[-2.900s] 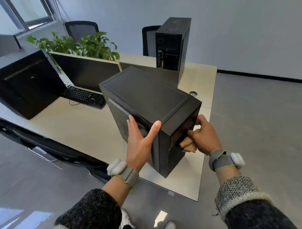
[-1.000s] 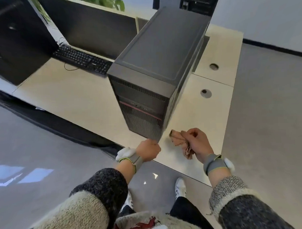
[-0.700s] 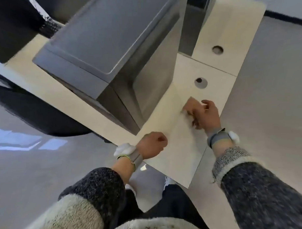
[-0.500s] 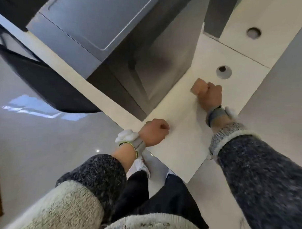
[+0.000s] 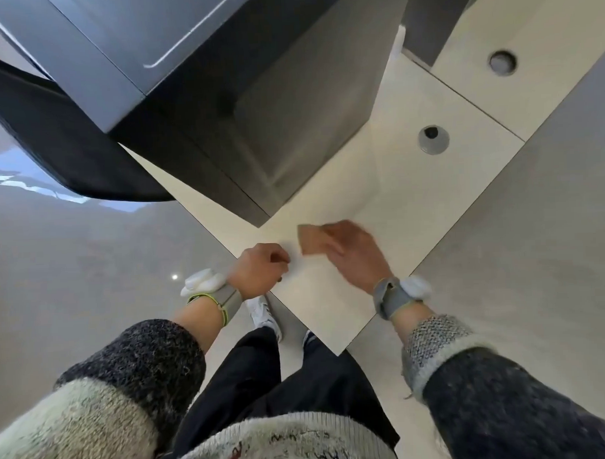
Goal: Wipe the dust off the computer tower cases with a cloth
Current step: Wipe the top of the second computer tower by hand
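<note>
Tower [image 5: 200, 105] stands on desk [image 5: 406, 205], nr its corner. R hand [image 5: 355, 256] just in front, fingers clamped on cloth [image 5: 311, 240], blurred, low over desk. L hand [image 5: 258, 270] at desk edge, fingers curled together, holding nothing.

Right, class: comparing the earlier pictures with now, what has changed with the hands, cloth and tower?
The left hand let go of the computer tower and now sits curled at the desk edge. The right hand drew the cloth back across the desk from the cable hole towards the left hand. Unchanged: its grip on the cloth.
</note>
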A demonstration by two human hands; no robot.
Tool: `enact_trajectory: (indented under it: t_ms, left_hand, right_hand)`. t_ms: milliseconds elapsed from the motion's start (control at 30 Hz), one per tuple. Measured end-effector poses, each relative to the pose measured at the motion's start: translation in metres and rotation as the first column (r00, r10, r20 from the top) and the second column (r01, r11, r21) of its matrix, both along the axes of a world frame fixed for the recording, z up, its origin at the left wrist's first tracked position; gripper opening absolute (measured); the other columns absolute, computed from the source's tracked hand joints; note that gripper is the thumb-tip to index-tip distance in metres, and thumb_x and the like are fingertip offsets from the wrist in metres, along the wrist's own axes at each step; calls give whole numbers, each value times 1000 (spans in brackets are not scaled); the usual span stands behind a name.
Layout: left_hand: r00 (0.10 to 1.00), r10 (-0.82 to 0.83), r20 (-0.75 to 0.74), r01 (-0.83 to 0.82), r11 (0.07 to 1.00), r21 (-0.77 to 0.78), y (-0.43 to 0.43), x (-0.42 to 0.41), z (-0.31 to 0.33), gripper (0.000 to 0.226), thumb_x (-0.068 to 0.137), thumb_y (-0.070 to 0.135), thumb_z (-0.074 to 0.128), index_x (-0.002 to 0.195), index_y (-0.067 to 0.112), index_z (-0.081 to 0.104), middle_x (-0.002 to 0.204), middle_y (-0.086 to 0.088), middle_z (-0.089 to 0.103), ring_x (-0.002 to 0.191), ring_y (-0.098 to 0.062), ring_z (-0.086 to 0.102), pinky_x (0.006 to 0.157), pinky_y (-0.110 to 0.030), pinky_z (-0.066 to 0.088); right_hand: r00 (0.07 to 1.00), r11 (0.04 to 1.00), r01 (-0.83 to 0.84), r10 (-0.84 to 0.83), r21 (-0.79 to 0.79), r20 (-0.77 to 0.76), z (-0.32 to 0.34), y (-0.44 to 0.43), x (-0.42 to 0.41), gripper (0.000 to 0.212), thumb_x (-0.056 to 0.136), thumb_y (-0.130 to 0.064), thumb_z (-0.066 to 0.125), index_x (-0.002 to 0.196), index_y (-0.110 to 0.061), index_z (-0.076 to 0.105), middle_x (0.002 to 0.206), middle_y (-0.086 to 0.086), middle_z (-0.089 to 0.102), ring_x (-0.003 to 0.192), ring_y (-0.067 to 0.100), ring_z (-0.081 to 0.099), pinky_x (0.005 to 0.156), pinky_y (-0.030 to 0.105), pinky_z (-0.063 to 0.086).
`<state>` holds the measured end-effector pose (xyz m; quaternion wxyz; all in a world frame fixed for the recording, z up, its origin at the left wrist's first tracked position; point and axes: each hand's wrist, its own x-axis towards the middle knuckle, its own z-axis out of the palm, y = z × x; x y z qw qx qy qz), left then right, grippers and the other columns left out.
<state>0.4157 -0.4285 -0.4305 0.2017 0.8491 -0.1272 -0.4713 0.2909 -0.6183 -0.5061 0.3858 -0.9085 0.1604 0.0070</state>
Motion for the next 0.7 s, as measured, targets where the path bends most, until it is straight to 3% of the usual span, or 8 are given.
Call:
enact_trajectory:
  t_ms: [100, 200, 267, 433, 533, 633, 700]
  left_hand:
    - [1000, 3, -27, -4, 1000, -24, 0, -8, -2, 16, 93, 13, 61, 96, 24, 71, 93, 0, 78, 84, -15, 75, 86, -37, 61]
    - [998, -34, -52, 32, 999, -37, 5, -16, 0, 15, 95, 13, 61, 103, 19, 73, 98, -1, 78, 87, -15, 75, 84, -36, 62]
    - [996, -39, -74, 35, 998, -55, 12, -16, 2, 16, 95, 11, 61, 105, 15, 73, 101, -4, 77, 88, -18, 75, 81, -36, 62]
    - [995, -18, -95, 10, 997, -82, 51, 0, -2, 15, 97, 10, 60, 106, 13, 71, 100, -8, 77, 88, -22, 74, 85, -39, 60]
    - [996, -34, -82, 26, 995, -101, 85, 17, -5, 14, 96, 12, 61, 104, 16, 73, 95, -5, 77, 89, -24, 74, 85, -42, 61]
    - [997, -80, -4, 79, 992, -101, 127, 39, -7, 15, 95, 14, 64, 106, 17, 74, 99, -2, 75, 90, -19, 70, 84, -33, 57]
    - [988, -93, 122, 102, 992, -72, 164, 57, -6, 17, 91, 15, 65, 105, 19, 74, 103, -2, 71, 96, -22, 67, 82, -30, 51]
  right_hand:
    - [894, 880, 444, -448, -169, 18, 2, -85, 4, 38, 93, -19, 56, 123, 0, 68, 112, 27, 67, 103, 46, 61, 89, 46, 43]
    - [838, 813, 509, -543, -284, -49, -9, -106, -5, 35, 89, -7, 56, 119, 11, 63, 108, 37, 62, 99, 55, 57, 82, 56, 44]
    - [824, 804, 518, -561, -292, -83, -17, -76, -13, 35, 88, -4, 59, 121, 6, 63, 110, 35, 60, 96, 53, 57, 77, 53, 44]
    - [896, 894, 412, -433, -177, -102, -22, 80, -31, 42, 84, -6, 62, 124, -16, 66, 118, 13, 60, 100, 39, 56, 80, 46, 50]
    - [958, 975, 220, -220, -18, -182, -11, 162, -25, 41, 88, -7, 60, 125, -23, 68, 121, 2, 58, 107, 28, 56, 88, 45, 50]
    - [985, 971, 57, -18, 231, -169, 12, 205, 9, 32, 93, -12, 67, 123, -22, 75, 117, 0, 70, 108, 19, 63, 94, 27, 47]
    - [986, 964, 63, -21, 260, -164, 28, 229, 41, 30, 94, -16, 73, 124, -20, 76, 118, 0, 75, 107, 13, 65, 95, 20, 46]
